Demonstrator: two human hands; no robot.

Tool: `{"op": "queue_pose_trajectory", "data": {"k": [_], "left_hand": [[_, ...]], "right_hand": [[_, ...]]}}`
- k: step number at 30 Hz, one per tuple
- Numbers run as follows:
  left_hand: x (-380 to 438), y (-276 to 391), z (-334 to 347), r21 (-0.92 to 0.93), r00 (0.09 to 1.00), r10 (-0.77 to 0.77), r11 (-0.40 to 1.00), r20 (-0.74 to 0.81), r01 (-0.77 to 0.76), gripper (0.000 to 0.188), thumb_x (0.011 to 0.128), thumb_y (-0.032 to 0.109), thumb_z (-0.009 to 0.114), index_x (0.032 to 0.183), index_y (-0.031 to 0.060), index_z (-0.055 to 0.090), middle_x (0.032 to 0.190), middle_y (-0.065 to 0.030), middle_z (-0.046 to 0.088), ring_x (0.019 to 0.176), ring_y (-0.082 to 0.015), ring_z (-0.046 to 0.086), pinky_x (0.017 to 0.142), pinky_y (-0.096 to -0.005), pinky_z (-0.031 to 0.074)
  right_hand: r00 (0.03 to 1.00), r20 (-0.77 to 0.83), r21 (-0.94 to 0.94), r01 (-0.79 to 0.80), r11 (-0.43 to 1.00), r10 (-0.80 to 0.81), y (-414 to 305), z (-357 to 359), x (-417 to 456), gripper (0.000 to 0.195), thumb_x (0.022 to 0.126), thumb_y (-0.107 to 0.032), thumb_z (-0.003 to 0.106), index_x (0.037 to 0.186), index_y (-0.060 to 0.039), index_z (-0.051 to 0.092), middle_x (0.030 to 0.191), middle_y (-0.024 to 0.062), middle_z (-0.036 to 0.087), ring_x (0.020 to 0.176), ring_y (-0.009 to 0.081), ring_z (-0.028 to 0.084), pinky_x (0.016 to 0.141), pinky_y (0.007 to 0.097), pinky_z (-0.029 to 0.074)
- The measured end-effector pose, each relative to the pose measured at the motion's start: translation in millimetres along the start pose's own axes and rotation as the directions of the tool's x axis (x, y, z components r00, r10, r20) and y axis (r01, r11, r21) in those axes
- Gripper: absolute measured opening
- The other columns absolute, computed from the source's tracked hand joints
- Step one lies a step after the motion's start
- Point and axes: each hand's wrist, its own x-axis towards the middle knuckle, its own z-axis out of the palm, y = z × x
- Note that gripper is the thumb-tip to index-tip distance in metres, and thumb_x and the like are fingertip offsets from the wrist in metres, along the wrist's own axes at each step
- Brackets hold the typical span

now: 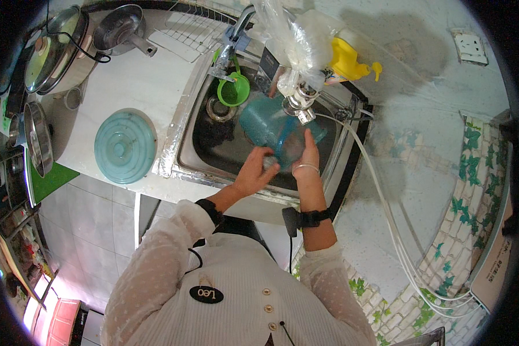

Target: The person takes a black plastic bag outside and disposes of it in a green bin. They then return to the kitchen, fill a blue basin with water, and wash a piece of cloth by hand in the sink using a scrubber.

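Note:
A translucent teal plastic container [259,121] lies tilted on its side in the stainless steel sink [199,169]. My right hand [308,158] grips it near the right end, thumb pointing up and fingers mostly hidden. Close to its near side, my left hand [254,172] is curled around a small greyish scrubber [269,162], which the fingers partly cover. A blue strip [285,136], perhaps a handle, crosses the container. On the counter to the left rests a round teal lid [124,147] with a central knob.
A green strainer [233,90] hangs below the faucet [230,47]. Above the container is a metal tap fitting [302,101] with clear plastic bags [302,43]. Behind stands a yellow bottle [346,60]. White hoses [372,168] run right. A saucepan [121,30] and lidded pot [62,52] occupy the far left.

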Motion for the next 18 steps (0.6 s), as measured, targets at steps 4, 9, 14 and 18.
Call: {"op": "queue_pose_trajectory", "data": {"k": [4,9,14,18], "left_hand": [[7.3,-27.1,-3.6,-0.728,0.718,-0.675,0.406,0.169,0.553,0.043,0.090,0.029,0.054,0.122,0.0039,0.039,0.119,-0.0124,0.046,0.105,-0.0252,0.048,0.084,-0.0370,0.040],[26.7,-8.5,-6.1,-0.787,0.715,-0.691,0.500,-0.109,0.363,0.034,0.087,0.010,0.055,0.117,0.0013,0.042,0.100,-0.0143,0.054,0.091,-0.0263,0.055,0.076,-0.0362,0.045],[22.0,34.0,0.0,-0.125,0.957,-0.155,0.984,-0.245,0.127,0.034,0.082,0.008,0.056,0.115,0.0032,0.049,0.103,-0.0149,0.052,0.096,-0.0304,0.052,0.080,-0.0368,0.043],[29.9,69.7,2.6,0.061,0.976,0.171,0.985,-0.133,-0.164,0.043,0.071,-0.002,0.057,0.113,0.0071,0.054,0.098,-0.0148,0.051,0.091,-0.0355,0.050,0.078,-0.0404,0.044]], "right_hand": [[0.999,0.005,-0.036,0.036,0.999,-0.036,0.7,5.4,-15.2,0.046,0.088,-0.047,0.055,0.108,-0.0059,0.058,0.099,0.0119,0.064,0.087,0.0254,0.062,0.081,0.0374,0.049],[0.954,-0.180,-0.262,0.188,0.947,-0.239,10.6,-1.5,-3.6,0.050,0.088,-0.047,0.055,0.104,0.0001,0.057,0.095,0.0112,0.063,0.084,0.0224,0.062,0.077,0.0349,0.049],[0.842,0.111,-0.625,0.473,0.622,-0.529,7.3,-2.1,-2.0,0.050,0.087,-0.045,0.057,0.103,0.0023,0.056,0.090,0.0084,0.060,0.079,0.0171,0.056,0.074,0.0324,0.046],[0.786,0.220,-0.520,0.595,0.612,-0.577,14.4,-12.1,3.5,0.045,0.088,-0.038,0.059,0.107,0.0027,0.054,0.096,0.0107,0.059,0.085,0.0200,0.056,0.077,0.0326,0.045]]}}
